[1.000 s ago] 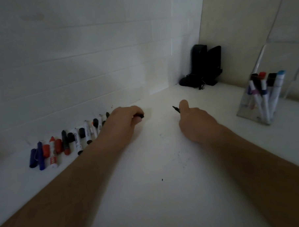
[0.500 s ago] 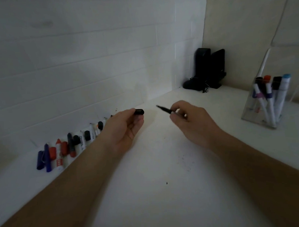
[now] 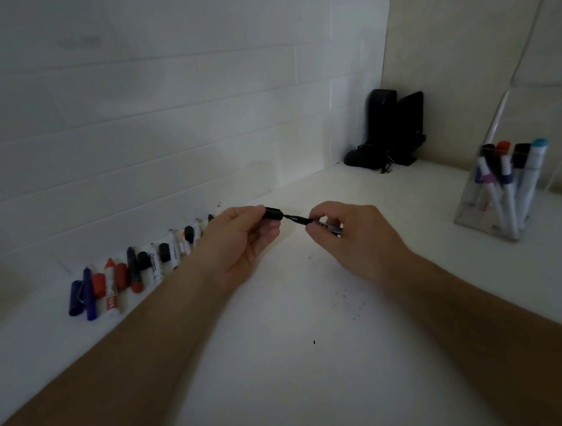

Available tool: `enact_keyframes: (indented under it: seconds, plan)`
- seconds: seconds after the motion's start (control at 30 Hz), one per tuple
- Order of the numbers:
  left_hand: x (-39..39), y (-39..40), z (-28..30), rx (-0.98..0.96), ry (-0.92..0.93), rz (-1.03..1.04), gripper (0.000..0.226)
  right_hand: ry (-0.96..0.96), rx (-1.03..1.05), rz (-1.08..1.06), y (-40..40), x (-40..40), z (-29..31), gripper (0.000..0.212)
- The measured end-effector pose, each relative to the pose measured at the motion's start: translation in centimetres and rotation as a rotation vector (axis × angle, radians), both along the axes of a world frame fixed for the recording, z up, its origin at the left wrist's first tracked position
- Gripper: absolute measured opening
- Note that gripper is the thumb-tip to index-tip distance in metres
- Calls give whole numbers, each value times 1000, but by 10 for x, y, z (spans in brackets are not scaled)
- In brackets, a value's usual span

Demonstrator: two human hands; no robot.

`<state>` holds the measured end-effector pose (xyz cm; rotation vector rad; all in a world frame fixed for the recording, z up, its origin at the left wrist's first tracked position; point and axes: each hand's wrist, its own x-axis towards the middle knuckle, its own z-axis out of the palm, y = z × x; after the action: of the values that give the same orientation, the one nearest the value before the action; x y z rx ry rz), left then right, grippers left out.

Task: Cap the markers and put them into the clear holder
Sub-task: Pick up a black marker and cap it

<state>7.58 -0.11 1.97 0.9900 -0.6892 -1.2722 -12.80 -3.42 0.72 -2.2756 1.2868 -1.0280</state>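
Note:
My left hand (image 3: 242,243) pinches a black cap (image 3: 273,212) above the white tabletop. My right hand (image 3: 351,235) grips a black-tipped marker (image 3: 301,219), whose tip points left and meets the cap's mouth. Most of the marker's barrel is hidden in my fingers. The clear holder (image 3: 495,200) stands at the right with several capped markers upright in it. A row of loose markers and caps (image 3: 131,271), blue, red, black and white, lies along the wall at the left.
Two black upright objects (image 3: 392,130) with a cord sit in the far corner. A clear acrylic stand (image 3: 549,40) rises behind the holder. White tiled wall runs along the left. Small dark specks (image 3: 351,303) dot the white table.
Both hands have lifted off the table and come together. The cap in my left hand and the marker tip in my right, apart before, now meet.

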Motion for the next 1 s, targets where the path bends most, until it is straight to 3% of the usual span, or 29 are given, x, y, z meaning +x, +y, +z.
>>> enact_keyframes:
  seconds: [0.17,0.23,0.3,0.4,0.43,0.6,0.87,1.0]
  plan:
    - [-4,1,-2,-30,-84,43,5,66,-39,-2,-4,-1,-4,16]
    - [-7,2,-5,-62,-244,64,10,140,-104,-10,-6,-1,-5,18]
    - [-8,5,-9,-122,-576,50,17,208,-202,-25,-8,-1,-6,17]
    - [-8,5,-12,-233,-1290,55,19,262,-321,-50,-10,-2,-5,12]
    - [-8,5,-11,-245,-1377,70,18,261,-333,-52,-10,-3,-4,11]
    - [-14,6,-9,-174,-1403,63,14,262,-286,-20,-11,-2,-8,12]
    - [-19,7,-10,-229,-1375,52,14,232,-135,14,-12,-5,-6,11]
    - [-25,4,-16,-274,-1376,40,12,442,-251,-41,-6,-8,6,26]
